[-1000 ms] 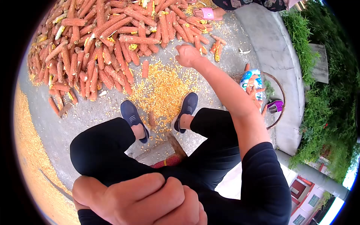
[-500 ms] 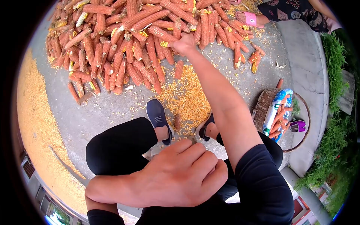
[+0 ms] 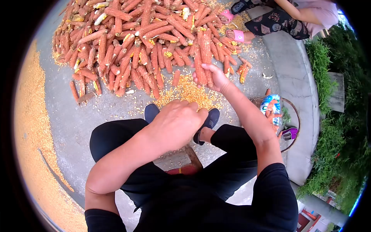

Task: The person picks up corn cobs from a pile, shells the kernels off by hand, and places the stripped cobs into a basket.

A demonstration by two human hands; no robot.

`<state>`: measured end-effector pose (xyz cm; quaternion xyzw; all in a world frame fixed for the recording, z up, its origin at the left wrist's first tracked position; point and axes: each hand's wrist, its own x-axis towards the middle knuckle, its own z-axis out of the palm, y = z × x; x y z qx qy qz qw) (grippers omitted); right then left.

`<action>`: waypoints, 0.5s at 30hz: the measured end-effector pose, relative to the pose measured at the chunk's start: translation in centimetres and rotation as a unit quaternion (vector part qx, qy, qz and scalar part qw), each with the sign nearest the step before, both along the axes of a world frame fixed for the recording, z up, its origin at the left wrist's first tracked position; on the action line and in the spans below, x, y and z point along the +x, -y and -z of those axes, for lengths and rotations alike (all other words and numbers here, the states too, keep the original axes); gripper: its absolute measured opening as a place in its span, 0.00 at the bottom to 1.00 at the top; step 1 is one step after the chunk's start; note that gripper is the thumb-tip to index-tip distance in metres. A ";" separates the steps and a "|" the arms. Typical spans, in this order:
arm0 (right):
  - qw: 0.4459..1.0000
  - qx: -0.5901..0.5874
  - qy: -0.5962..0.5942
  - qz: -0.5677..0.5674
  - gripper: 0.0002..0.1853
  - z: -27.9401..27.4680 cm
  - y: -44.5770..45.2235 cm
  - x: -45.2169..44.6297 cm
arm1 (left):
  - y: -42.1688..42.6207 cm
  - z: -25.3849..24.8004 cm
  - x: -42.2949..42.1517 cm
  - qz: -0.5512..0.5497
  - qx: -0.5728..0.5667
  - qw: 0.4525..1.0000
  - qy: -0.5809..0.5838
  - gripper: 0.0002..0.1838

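My right hand [image 3: 214, 78] is wrapped around the lower ends of two reddish corn cobs [image 3: 203, 58], which lie side by side and point away from me. Behind them spreads a big heap of corn cobs [image 3: 131, 46], mostly stripped, a few with yellow kernels left. Closer to my lap, my left hand [image 3: 179, 123] is closed in a fist, back of the hand up; whatever its fingers hold is hidden. Loose yellow kernels [image 3: 187, 92] cover the concrete just beyond my left hand, around my dark shoes.
At right stands a basket [image 3: 296, 116] with a tall hoop handle, a blue-and-white bag and cobs inside; a purple shoe [image 3: 290, 133] is beside it. Another person in pink sandals [image 3: 237, 36] sits at upper right. A wide kernel layer [image 3: 31, 135] lies left.
My right hand has come back from the heap toward me and now grips two cobs. My left fist has moved up and forward. The view has shifted, showing more of the other person.
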<state>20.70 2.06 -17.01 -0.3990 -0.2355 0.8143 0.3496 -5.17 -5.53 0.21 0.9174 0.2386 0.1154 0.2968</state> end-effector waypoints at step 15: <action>0.941 -0.049 0.144 0.302 0.20 -9.9 25.1 24.8 | 1.2 -1.3 1.8 0.017 0.005 0.992 -0.127 0.13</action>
